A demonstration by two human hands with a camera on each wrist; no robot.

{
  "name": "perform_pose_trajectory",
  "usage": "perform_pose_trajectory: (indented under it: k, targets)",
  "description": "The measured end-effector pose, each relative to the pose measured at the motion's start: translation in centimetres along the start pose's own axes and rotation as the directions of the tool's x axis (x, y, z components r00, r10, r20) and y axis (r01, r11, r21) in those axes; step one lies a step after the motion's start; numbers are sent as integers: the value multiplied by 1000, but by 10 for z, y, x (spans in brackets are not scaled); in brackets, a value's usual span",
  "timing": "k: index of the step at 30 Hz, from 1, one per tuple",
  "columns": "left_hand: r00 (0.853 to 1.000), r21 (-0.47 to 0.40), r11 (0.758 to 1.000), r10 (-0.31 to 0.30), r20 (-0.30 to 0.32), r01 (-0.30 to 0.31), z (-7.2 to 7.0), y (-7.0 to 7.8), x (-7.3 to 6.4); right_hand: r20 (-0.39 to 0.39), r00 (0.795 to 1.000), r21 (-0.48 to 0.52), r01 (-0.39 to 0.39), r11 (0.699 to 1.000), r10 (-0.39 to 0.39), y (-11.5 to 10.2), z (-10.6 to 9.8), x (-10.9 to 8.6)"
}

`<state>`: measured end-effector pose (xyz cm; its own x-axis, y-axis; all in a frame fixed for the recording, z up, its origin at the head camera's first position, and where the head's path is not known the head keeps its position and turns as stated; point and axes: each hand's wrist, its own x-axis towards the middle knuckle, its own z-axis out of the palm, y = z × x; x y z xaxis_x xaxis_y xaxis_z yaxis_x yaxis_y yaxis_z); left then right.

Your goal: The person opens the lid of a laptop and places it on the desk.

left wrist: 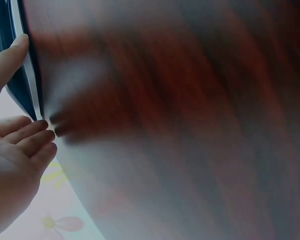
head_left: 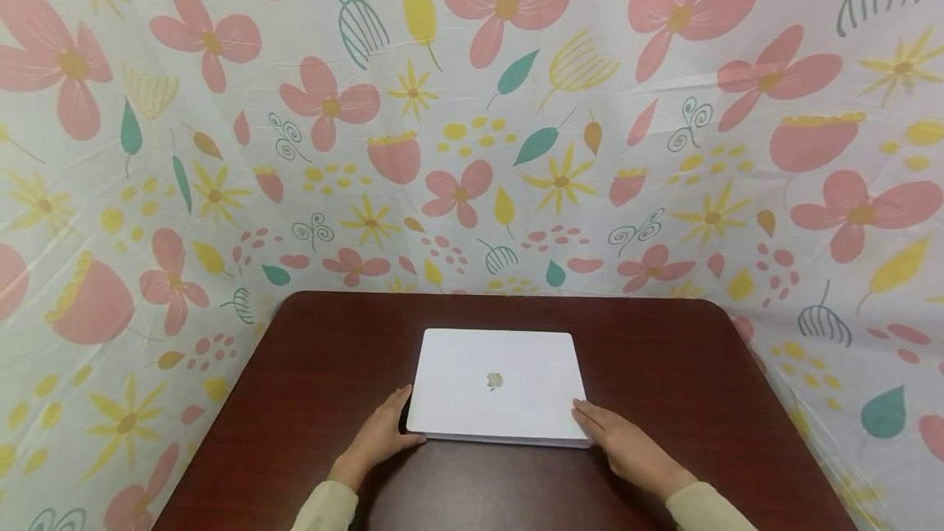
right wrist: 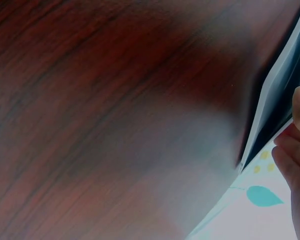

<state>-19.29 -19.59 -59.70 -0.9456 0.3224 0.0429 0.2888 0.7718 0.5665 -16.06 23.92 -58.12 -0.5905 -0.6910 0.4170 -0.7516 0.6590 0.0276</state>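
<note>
A closed silver laptop (head_left: 472,396) with an apple logo lies flat on the dark red-brown table, its front edge toward me. At its near left corner is my left hand (head_left: 379,433), thumb at the front edge and fingers extended along the left side. In the left wrist view, the laptop's corner shows between the thumb (left wrist: 12,57) and the straight fingers. My right hand (head_left: 634,453) touches the near right corner, with extended fingertips at the right edge. The right wrist view catches only part of that hand (right wrist: 297,140) beside the laptop's edge (right wrist: 270,85).
The table (head_left: 339,342) has rounded far corners and a wood grain. White cloth (head_left: 457,105) printed with flowers and leaves hangs behind the table and along both sides. Pale sleeves (head_left: 328,506) cover both forearms.
</note>
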Motion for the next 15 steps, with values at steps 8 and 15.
perform_pose_trajectory:
  k: [8, 15]
  targets:
    - [999, -45, 999, 21, 33, -19, -5, -9, -3, -14, 1000, 14, -9, 1000, 9, 1, 1, -2]
    - [997, -95, 994, 59, 44, -54, -7, -11, -2, -31, 1000, 8, -2, 1000, 2, 2, 1, -2]
